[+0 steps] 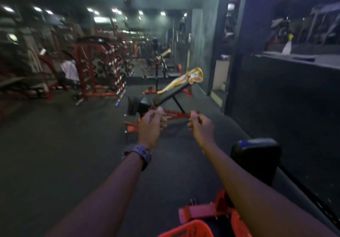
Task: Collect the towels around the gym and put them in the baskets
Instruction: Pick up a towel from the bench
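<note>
1. Both arms out front; left hand (151, 124) & right hand (201, 125) loosely curled, holding nothing visible.
2. Gold towel (184, 81) draped on incline bench (165, 97) ahead, well apart from hands, not yet collected.
3. Red basket (185, 230) at bottom edge, contents hidden.
4. Pale cloth (70, 70) by red rack (99, 71), maybe another towel; blurry.

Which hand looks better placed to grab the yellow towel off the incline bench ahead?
Probably the right hand. The yellow towel lies on the bench ahead and slightly right, more in line with it than the left hand. Both hands are empty, loosely curled.
</note>
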`<act>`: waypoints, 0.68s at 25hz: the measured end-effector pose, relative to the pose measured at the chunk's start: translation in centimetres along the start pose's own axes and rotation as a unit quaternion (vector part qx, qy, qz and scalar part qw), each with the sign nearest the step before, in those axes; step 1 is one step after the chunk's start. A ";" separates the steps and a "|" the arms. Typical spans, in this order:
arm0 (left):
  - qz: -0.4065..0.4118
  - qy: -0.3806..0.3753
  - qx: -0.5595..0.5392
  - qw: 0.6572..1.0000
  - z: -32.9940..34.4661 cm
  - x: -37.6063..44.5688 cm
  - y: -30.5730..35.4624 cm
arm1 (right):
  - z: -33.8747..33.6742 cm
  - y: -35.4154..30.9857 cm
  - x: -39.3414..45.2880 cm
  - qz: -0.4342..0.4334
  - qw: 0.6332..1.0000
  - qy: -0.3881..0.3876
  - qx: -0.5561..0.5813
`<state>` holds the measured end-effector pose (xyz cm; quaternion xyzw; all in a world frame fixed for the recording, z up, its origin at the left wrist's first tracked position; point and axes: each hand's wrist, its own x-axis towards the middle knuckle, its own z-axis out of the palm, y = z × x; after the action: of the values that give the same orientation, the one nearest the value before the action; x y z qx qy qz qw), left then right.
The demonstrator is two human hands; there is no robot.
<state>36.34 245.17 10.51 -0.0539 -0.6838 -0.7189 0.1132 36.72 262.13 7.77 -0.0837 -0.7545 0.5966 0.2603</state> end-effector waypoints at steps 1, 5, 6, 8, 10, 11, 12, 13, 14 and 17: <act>0.015 0.011 -0.004 1.000 -0.4 0.2 2.1 | -0.4 -1.9 0.9 -0.016 1.000 -0.005 0.008; 0.034 0.043 -0.024 0.998 -0.7 -0.3 6.5 | -2.0 -5.3 2.6 -0.049 0.998 -0.001 0.029; 0.037 0.047 -0.026 0.998 -0.5 -0.5 6.9 | -2.2 -5.7 2.7 -0.054 0.998 -0.001 0.036; 0.039 0.054 -0.029 0.997 -0.1 -0.7 7.3 | -2.7 -5.9 3.1 -0.066 0.997 -0.002 0.030; 0.039 0.057 -0.029 0.997 0.2 -0.6 7.3 | -3.1 -5.9 3.5 -0.072 0.997 0.000 0.023; 0.041 0.057 -0.028 0.997 0.3 -0.4 7.1 | -3.1 -5.8 3.8 -0.072 0.997 0.002 0.019; 0.043 0.056 -0.026 0.997 0.3 -0.2 6.9 | -3.2 -5.8 4.1 -0.070 0.997 0.004 0.012; 0.045 0.056 -0.023 0.997 0.2 0.3 6.7 | -3.1 -5.8 4.4 -0.067 0.998 0.006 0.005; 0.046 0.057 -0.019 0.997 0.0 0.9 6.5 | -2.8 -5.8 4.7 -0.063 0.998 0.007 0.001; 0.055 0.047 -0.003 0.997 -1.4 3.8 5.8 | -0.9 -5.9 5.8 -0.060 0.998 0.022 -0.007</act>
<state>34.14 243.20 16.94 -0.0581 -0.6718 -0.7150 0.1848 33.31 263.85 15.14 -0.0533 -0.7566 0.5724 0.3115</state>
